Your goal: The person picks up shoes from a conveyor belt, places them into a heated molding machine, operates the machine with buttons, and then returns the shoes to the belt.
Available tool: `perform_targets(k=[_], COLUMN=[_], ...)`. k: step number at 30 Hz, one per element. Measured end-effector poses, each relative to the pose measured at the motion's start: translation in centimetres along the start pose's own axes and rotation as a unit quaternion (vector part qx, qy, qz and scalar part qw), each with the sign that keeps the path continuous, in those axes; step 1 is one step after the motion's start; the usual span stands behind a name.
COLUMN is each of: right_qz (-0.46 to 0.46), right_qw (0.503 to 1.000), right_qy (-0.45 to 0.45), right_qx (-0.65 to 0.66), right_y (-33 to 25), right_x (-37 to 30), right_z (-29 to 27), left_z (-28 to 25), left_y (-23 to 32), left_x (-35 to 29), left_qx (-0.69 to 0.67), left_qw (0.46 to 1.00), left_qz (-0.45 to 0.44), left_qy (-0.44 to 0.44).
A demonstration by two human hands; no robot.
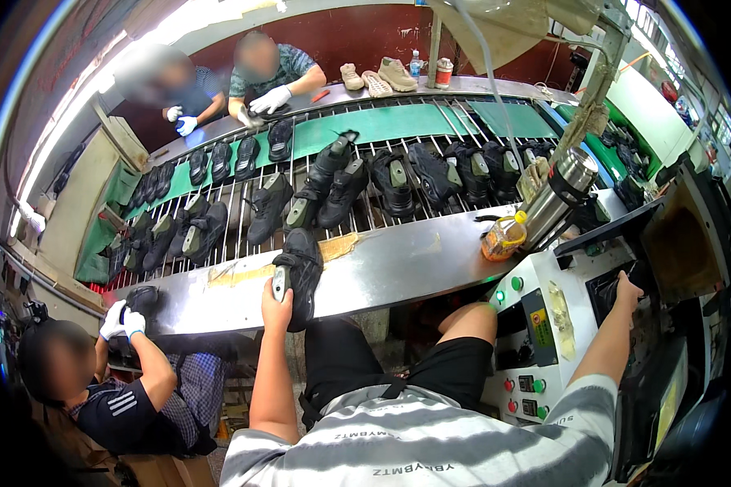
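Note:
My left hand [277, 307] is closed around the grey-green last in the collar of a black shoe [304, 280]. The shoe points toward the far side, its front part over the metal ledge [398, 272] and its rear over the near edge. Far to the right, my right hand [628, 294] reaches into the opening of a white machine [564, 304]. Its fingers are curled at a dark item [639, 276] whose shape is mostly hidden. Beyond the ledge, several black shoes with lasts stand on a roller conveyor [244, 199].
A steel thermos [564, 183] and a bottle of orange liquid [503, 237] stand on the ledge's right end. A co-worker [138, 381] at left handles a black shoe [143, 300]. Two people [256, 73] work across the conveyor. Beige shoes [396, 75] sit on the far ledge.

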State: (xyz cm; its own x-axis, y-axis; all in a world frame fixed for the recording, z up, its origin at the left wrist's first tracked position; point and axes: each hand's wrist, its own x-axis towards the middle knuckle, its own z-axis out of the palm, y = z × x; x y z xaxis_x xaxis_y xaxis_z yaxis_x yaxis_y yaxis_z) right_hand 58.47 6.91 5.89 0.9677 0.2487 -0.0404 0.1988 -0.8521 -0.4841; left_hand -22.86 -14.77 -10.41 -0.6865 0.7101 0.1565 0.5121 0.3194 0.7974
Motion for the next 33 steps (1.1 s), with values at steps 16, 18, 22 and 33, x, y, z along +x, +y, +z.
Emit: perform_targets(k=[16, 18, 22, 33], right_qz=[-0.387, -0.267, -0.132, -0.566], right_qw=[0.802, 0.801, 0.528, 0.556], right_qy=[0.131, -0.107, -0.542, -0.595], right_qx=[0.436, 0.525, 0.640, 0.126], right_y=[17.0, 17.7, 15.2, 2.7], right_x=[-15.1, -19.8, -30.7, -47.5], right_z=[6.4, 8.2, 13.3, 25.4], left_z=[3.2, 5.7, 9.3, 13.4], left_y=[10.7, 12.1, 16.2, 8.8], left_x=[-6.3, -9.2, -11.3, -5.4], left_qx=[-0.051, -0.181, -0.397, -0.151], left_qw=[0.962, 0.937, 0.776, 0.975], left_qz=[0.268, 0.116, 0.115, 0.159], left_qy=[-0.019, -0.277, -0.477, -0.045])
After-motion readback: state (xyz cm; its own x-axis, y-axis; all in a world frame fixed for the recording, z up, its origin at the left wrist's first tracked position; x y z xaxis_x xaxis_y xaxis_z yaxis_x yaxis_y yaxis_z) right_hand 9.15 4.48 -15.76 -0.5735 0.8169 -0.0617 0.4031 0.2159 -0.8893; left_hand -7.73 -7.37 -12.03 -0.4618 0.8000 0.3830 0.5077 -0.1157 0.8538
